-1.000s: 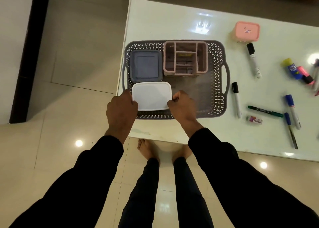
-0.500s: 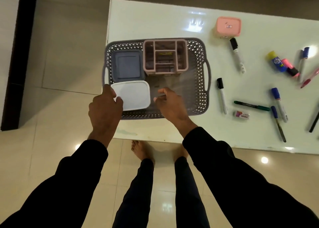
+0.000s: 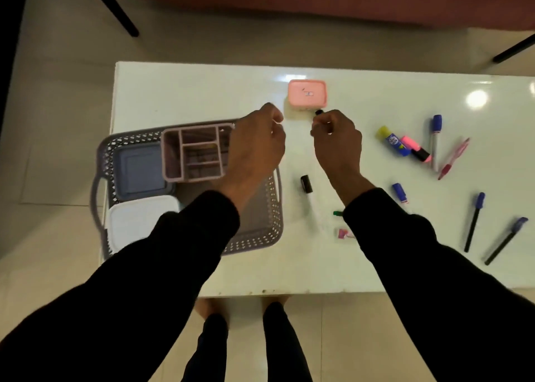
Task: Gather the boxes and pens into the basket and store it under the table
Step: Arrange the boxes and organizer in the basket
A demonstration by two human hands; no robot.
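Observation:
A grey basket sits at the table's left end. It holds a grey-blue box, a white box and a pink divided organizer. A pink box lies on the table beyond the basket. My left hand hovers above the basket's far right corner, fingers loosely curled and holding nothing, just left of the pink box. My right hand is just in front of that box, over a marker whose black cap pokes out past the fingers. Whether it grips the marker is hidden.
Loose on the white table: a black-capped marker, a green pen tip, an eraser, a blue marker, a glue stick, a pink highlighter, a pink pen and two dark pens. Dark furniture legs stand beyond.
Both hands let go of the white box, which now rests in the basket, and moved forward and right to the pink box. The view shifted towards the table's middle.

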